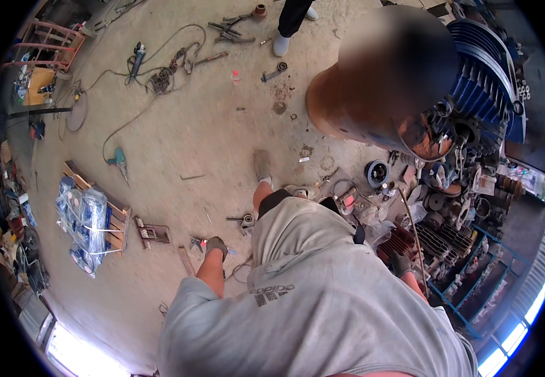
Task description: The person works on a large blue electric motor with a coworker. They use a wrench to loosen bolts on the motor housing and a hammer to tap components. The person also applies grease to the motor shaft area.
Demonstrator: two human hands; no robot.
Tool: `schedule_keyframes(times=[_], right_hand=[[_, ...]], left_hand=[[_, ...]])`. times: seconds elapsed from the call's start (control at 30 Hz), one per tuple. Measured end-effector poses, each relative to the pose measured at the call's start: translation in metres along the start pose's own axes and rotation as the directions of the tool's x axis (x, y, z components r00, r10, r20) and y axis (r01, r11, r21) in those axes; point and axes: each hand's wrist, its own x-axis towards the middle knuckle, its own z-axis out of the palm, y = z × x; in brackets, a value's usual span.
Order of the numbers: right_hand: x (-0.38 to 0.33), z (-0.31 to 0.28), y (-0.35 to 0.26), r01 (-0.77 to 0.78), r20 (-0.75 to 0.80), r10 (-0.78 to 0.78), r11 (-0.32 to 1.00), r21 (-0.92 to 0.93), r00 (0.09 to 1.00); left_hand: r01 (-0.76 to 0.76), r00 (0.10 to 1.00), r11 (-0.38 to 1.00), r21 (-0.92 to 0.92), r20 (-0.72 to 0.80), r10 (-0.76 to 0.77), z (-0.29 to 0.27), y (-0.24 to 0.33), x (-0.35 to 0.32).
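Note:
I look down my own grey shirt at a dusty concrete floor. My left hand, in a dark glove, hangs curled at my left side, closed on a small tool with a red tip that sticks out to the left. My right hand, also gloved, is curled low at my right side. It is just beside a long thin rod that leans over a heap of metal parts; whether it grips the rod is unclear. My shoe steps forward on the floor.
A person in an orange shirt bends over a big blue electric motor at right. Another person's legs stand at the top. A drill, a grinder, cables, a pallet of wrapped bottles and a bearing part lie around.

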Motion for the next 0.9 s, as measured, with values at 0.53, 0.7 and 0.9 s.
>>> schedule_keyframes(times=[0.53,0.7,0.9], right_hand=[[-0.041,0.007,0.019,0.228,0.228,-0.087,0.651,-0.724,0.97],[0.023,-0.021,0.033,0.481,0.415,-0.245,0.421,-0.769,0.877],[0.103,0.004,0.029,0.732,0.81,-0.187,-0.353,-0.583,0.555]], left_hand=[[0.058,0.987,0.97,-0.238,0.157,-0.021,0.087,0.005,0.048],[0.08,0.978,0.841,-0.534,0.203,0.036,0.06,0.069,0.002],[0.154,0.964,0.743,-0.651,0.263,0.03,0.148,0.107,-0.047]])
